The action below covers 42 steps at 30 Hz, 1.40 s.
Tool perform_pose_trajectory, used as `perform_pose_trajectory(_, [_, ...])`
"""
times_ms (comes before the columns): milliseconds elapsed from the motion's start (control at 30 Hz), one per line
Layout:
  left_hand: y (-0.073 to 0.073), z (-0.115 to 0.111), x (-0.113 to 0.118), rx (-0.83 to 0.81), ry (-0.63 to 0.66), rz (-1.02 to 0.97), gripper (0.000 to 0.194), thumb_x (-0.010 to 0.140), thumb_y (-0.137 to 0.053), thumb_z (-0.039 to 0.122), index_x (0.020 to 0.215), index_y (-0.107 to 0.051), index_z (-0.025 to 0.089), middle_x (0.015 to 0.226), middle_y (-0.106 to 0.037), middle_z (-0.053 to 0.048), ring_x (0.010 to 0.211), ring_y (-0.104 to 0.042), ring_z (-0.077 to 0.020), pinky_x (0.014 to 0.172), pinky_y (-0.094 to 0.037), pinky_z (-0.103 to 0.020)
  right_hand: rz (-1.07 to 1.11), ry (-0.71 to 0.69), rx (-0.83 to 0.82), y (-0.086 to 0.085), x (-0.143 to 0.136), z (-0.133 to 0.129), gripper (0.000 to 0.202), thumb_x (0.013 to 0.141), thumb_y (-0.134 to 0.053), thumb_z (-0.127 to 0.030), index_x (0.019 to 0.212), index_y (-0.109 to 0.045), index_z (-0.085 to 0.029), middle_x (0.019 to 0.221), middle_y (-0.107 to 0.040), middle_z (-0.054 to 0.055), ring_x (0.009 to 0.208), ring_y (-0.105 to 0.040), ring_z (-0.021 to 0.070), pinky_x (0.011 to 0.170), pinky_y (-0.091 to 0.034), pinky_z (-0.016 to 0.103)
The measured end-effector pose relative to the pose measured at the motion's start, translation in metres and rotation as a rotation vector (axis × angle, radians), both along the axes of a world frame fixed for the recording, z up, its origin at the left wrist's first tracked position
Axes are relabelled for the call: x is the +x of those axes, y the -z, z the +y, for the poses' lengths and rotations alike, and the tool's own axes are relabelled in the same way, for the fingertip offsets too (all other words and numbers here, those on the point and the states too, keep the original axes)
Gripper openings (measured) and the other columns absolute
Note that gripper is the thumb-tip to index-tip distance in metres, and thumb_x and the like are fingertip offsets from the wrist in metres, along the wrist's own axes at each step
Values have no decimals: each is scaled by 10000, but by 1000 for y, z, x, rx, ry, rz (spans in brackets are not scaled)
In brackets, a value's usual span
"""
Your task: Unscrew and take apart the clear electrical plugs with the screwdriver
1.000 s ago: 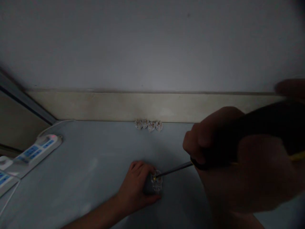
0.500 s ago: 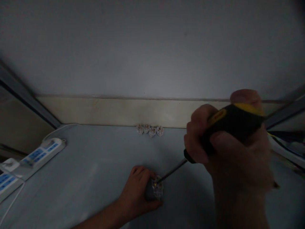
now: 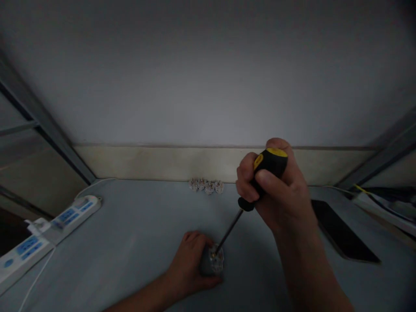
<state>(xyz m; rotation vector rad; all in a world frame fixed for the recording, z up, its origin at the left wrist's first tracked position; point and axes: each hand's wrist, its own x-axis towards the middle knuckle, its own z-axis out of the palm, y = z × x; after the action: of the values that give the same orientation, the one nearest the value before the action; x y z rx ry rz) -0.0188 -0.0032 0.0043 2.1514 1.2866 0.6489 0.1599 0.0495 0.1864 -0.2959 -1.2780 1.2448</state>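
A small clear plastic part [image 3: 217, 261] with brass-coloured metal inside lies on the grey table. My left hand [image 3: 191, 262] grips it between thumb and fingers from the left side. My right hand [image 3: 276, 186] is wrapped round the black and yellow handle of a screwdriver [image 3: 231, 227]. The shaft slants down to the left, and its tip meets the upper part of the clear piece. Several similar clear parts with upright metal pins [image 3: 209, 186] stand in a row at the back edge of the table.
A white power strip [image 3: 73, 219] with blue sockets and a cable lies at the left. A dark phone [image 3: 344, 232] rests at the right, near a white trunk with cables [image 3: 386, 203]. Behind is a pale wall [image 3: 208, 86].
My right hand and the screwdriver handle have moved left and farther from the camera, uncovering the phone. My left hand still holds the clear part. The view has shifted slightly.
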Motion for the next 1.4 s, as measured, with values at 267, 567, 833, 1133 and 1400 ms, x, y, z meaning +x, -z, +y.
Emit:
perform_pose_trajectory(267, [-1, -3, 0, 29, -6, 14, 627, 484, -901, 191, 997, -542, 206, 1024, -643, -54, 957, -575, -292, 872, -444, -428, -56, -82, 23, -6, 6, -7, 223, 872, -600, -377, 1047, -526, -262, 1031, -611, 33, 879, -651, 175, 773, -576, 363])
perform_pose_trajectory(567, [-3, -2, -1, -3, -9, 20, 617, 501, -896, 194, 1010, -548, 196, 1024, -625, -57, 962, -549, -291, 874, -431, -422, -34, -214, 21, -9, 8, -9, 382, 880, -565, -462, 1140, -593, -183, 954, -601, 57, 821, -628, 157, 725, -556, 303])
perform_pose_trajectory(833, [-2, 1, 1, -69, 9, 9, 638, 491, -905, 181, 1018, -546, 193, 1058, -614, -68, 990, -533, -302, 886, -422, -429, 37, -199, 2, -2, 7, -3, 348, 850, -680, -305, 1132, -479, -338, 842, -586, -37, 572, -518, 53, 516, -438, 164])
perform_pose_trajectory(1133, [1, 8, 3, -78, 18, 35, 655, 486, -897, 154, 1025, -528, 201, 1062, -613, -71, 985, -542, -307, 878, -432, -440, -15, -176, -13, -1, 18, 11, 225, 847, -674, -314, 1035, -569, -252, 1084, -599, 24, 964, -662, 186, 789, -570, 315])
perform_pose_trajectory(1400, [1, 9, 3, -76, 18, 26, 643, 495, -878, 118, 1027, -523, 188, 1040, -615, -80, 969, -542, -308, 850, -442, -442, 7, -185, -73, 2, 18, 14, 365, 891, -520, -484, 1126, -601, -217, 910, -568, 50, 794, -611, 168, 661, -548, 313])
